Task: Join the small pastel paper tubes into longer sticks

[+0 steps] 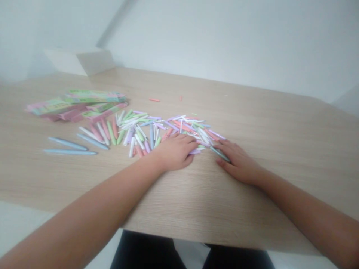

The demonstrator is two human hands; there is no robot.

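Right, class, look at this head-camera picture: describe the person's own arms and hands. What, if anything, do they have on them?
The left arm and right arm are bare as far as the view shows, with no sleeves. The left hand and right hand wear no gloves, and no watch, bracelet or ring can be seen. Dark trousers show below.

Nothing can be read: the printing on the green and pink boxes (92, 97), well beyond the left hand (175, 152), is too blurred, and the pastel markers (151, 136) beside it show no legible marks.

Wht wall (224, 41), wood tbl (280, 149), pale flr (19, 228)
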